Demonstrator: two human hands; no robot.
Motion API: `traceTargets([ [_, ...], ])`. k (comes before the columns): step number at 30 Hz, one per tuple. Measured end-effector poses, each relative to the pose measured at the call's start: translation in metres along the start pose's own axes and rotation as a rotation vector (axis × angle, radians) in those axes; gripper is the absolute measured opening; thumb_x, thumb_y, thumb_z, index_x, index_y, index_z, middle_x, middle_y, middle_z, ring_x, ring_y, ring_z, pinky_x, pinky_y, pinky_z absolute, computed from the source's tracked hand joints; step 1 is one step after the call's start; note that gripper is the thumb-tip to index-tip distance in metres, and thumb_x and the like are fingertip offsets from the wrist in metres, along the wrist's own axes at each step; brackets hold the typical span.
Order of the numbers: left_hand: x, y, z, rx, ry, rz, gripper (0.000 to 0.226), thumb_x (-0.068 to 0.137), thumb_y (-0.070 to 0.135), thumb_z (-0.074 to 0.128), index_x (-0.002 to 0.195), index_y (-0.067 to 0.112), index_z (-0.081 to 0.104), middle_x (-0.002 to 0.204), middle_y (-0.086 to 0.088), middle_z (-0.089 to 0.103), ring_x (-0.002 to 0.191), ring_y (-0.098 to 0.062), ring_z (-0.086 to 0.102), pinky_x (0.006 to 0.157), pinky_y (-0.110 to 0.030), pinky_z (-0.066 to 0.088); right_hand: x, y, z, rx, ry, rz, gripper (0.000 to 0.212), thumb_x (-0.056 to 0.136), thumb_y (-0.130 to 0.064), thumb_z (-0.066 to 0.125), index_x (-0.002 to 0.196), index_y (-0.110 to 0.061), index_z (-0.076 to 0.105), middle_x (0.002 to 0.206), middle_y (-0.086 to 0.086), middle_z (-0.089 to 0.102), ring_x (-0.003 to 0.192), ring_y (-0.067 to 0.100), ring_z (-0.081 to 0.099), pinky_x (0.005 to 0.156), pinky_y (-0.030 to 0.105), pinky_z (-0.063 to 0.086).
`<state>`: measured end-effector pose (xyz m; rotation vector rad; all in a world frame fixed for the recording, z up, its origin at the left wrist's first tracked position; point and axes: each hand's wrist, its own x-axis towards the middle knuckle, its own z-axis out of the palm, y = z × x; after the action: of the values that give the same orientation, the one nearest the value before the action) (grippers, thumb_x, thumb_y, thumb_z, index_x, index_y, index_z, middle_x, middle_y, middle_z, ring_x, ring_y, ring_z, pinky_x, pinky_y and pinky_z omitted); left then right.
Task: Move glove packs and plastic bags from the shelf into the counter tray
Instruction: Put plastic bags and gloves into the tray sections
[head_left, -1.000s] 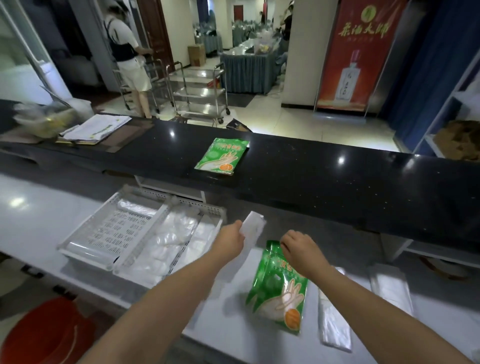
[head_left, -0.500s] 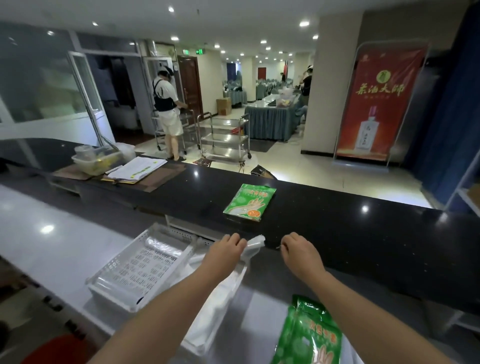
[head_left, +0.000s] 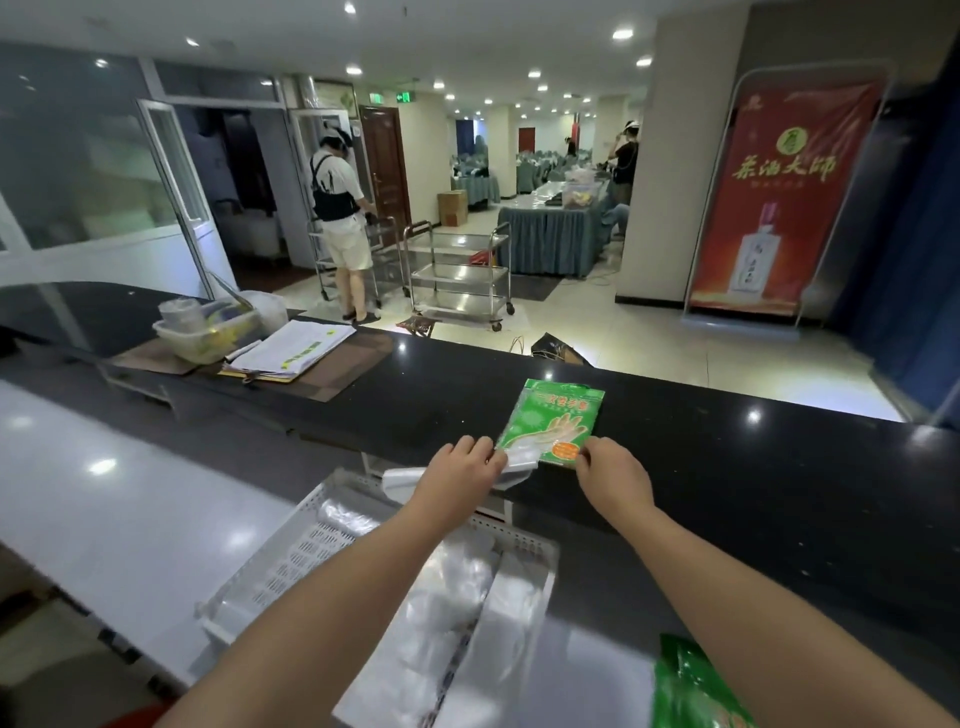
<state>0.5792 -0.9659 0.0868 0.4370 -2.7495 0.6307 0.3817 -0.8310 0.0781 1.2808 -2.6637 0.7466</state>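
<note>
Glove pack (head_left: 553, 415) touches right grip (head_left: 613, 473), left grip (head_left: 460, 470) holding plastic bag (head_left: 519, 463).

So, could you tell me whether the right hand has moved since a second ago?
Yes. The right hand has reached forward to the near edge of the green glove pack on the black shelf.

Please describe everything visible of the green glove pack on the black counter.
The green glove pack is a flat, glossy plastic pouch printed with a pale glove, yellow characters on top and an orange mark near the bottom. It lies flat, slightly turned, near the front edge of the black counter. The right hand meets its near right corner; a grip is unclear. The clear bag in the left hand overlaps its near left corner.
</note>
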Motion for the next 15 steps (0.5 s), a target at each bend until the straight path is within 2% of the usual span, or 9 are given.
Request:
traceTargets([
  [2,0.006,-0.027,0.010,-0.016,0.027,0.028,0.029,0.070,0.004,0.048,0.093,0.012,0.063,0.081,-0.006,0.055,0.067,-0.026,0.053,0.049,-0.033,0.039,0.022,-0.013,0.011,-0.010,0.000,0.069,0.017,0.097,-0.027,0.050,0.085,-0.020,0.059,0.083,-0.003,0.057,0.073,0.018,0.055,0.056,0.031,0.042],
  [4,0.010,-0.053,0.019,-0.016,0.027,0.069,0.034,0.073,0.006,0.040,0.097,0.012,0.063,0.083,-0.006,0.056,0.068,-0.026,0.053,0.051,-0.034,0.042,0.043,-0.025,0.021,-0.017,0.006,0.138,0.019,0.097,-0.025,0.050,0.082,-0.019,0.060,0.082,-0.001,0.060,0.072,0.019,0.056,0.056,0.032,0.045],
  [6,0.014,-0.075,0.029,-0.022,0.036,0.104,0.030,0.071,0.005,0.054,0.099,0.012,0.063,0.085,-0.006,0.057,0.069,-0.026,0.053,0.052,-0.034,0.041,0.060,-0.033,0.031,-0.064,0.003,0.185,0.022,0.098,-0.023,0.047,0.084,-0.017,0.064,0.082,0.002,0.063,0.072,0.022,0.057,0.059,0.034,0.050],
  [8,0.016,-0.093,0.043,-0.065,0.020,0.126,0.035,0.068,0.004,0.067,0.101,0.011,0.061,0.089,-0.007,0.057,0.072,-0.027,0.053,0.054,-0.035,0.042,0.070,-0.038,0.042,-0.112,-0.005,0.223,0.024,0.099,-0.024,0.046,0.089,-0.017,0.067,0.084,0.004,0.065,0.072,0.023,0.057,0.058,0.033,0.048],
  [10,0.014,-0.107,0.054,-0.104,-0.003,0.149,0.039,0.070,0.005,0.070,0.108,0.011,0.059,0.097,-0.009,0.058,0.077,-0.028,0.054,0.058,-0.037,0.046,0.071,-0.042,0.050,-0.151,-0.010,0.256,0.025,0.100,-0.026,0.046,0.094,-0.016,0.068,0.085,0.005,0.065,0.071,0.023,0.056,0.055,0.031,0.044],
  [12,0.011,-0.116,0.061,-0.132,-0.001,0.169,0.041,0.072,0.005,0.070,0.111,0.010,0.057,0.100,-0.010,0.058,0.080,-0.029,0.055,0.061,-0.038,0.047,0.067,-0.048,0.055,-0.156,0.021,0.259,0.024,0.101,-0.027,0.047,0.095,-0.015,0.067,0.083,0.005,0.065,0.070,0.023,0.057,0.055,0.032,0.047],
  [15,0.003,-0.124,0.066,-0.149,-0.006,0.186,0.042,0.070,0.004,0.071,0.109,0.012,0.057,0.097,-0.008,0.058,0.077,-0.027,0.053,0.059,-0.036,0.043,0.054,-0.065,0.060,-0.040,0.045,0.197,0.019,0.098,-0.030,0.053,0.089,-0.017,0.065,0.083,0.003,0.065,0.070,0.019,0.058,0.058,0.035,0.050],
])
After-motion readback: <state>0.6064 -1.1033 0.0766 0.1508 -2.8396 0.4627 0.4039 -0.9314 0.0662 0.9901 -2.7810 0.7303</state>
